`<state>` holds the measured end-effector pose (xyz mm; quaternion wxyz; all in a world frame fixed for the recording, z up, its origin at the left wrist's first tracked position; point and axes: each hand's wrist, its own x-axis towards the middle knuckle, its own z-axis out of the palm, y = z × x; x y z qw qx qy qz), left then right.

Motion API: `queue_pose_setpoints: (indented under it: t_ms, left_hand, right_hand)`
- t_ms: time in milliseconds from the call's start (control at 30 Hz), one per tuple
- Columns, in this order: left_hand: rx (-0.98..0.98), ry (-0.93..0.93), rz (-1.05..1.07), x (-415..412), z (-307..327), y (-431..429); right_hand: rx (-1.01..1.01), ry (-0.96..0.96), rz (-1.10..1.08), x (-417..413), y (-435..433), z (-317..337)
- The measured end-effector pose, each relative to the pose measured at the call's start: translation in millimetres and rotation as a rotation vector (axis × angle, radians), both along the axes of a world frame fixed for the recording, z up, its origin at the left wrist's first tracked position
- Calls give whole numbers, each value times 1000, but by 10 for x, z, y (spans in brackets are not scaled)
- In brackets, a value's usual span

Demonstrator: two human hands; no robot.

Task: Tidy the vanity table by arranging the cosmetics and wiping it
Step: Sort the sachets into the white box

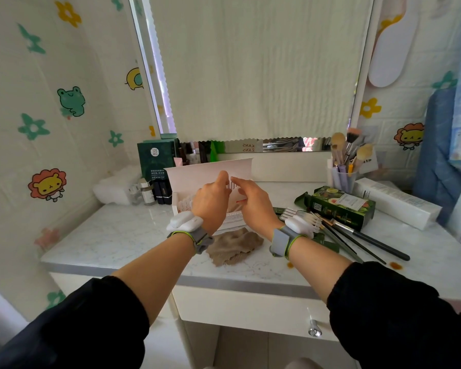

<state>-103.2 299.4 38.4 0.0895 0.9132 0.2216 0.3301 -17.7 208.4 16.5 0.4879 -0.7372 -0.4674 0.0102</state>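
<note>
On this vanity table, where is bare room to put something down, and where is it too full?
Free: the marble top's front-left part, between the wall, the brown cloth and the small bottles behind. A smaller patch lies at the front right, near the orange stains. Crowded: the right side, with loose brushes, the green box and the brush cup.

I'm looking at a home dressing corner: marble worktop (112, 235), covered mirror (261, 67), makeup brushes (349, 150), cartoon-sticker wall (48, 102).
</note>
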Motion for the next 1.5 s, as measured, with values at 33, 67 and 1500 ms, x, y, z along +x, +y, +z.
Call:
queue_pose_setpoints:
  t_ms: [33,67,1500]
  left_hand:
    - [-7,0,-14,6,1,-4]
    - [-9,-2,-21,8,-2,-9]
    - [27,82,1,140,-145,-722]
  right_hand:
    - [1,-1,-3,4,2,-4]
    - [2,-6,-7,5,2,-9]
    - [-59,-153,-331,104,-852,97]
